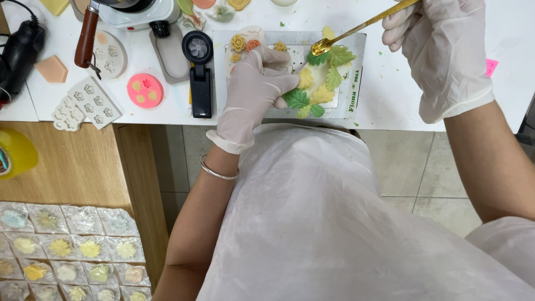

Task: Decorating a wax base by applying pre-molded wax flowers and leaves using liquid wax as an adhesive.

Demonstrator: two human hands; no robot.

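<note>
Down below the camera, a white table (390, 114) is carrying the work, and a person in a pale apron (312, 223) is leaning over its near edge. Low at the left, a batch of wrapped flower-shaped pieces (67, 251) is lying in rows beside a wooden cabinet. On the table, a flat grey tray (356, 72) is holding a ring of green and yellow leaf shapes (320, 83), which is sitting right at the table's near edge. The left hand (259, 83), gloved in white, is resting on the ring's left side with its fingers curled down onto the leaves; how firmly it is gripping is hard to judge, since the fingertips are partly hidden. The right hand (440, 50), also gloved, is closing its fingers around the handle of a gold spoon (356, 29), whose bowl is hovering just over the top of the ring. Further left, a black tool (199, 72), a round pink mould (145, 90) and white flower moulds (86, 103) are lying apart from both hands.
</note>
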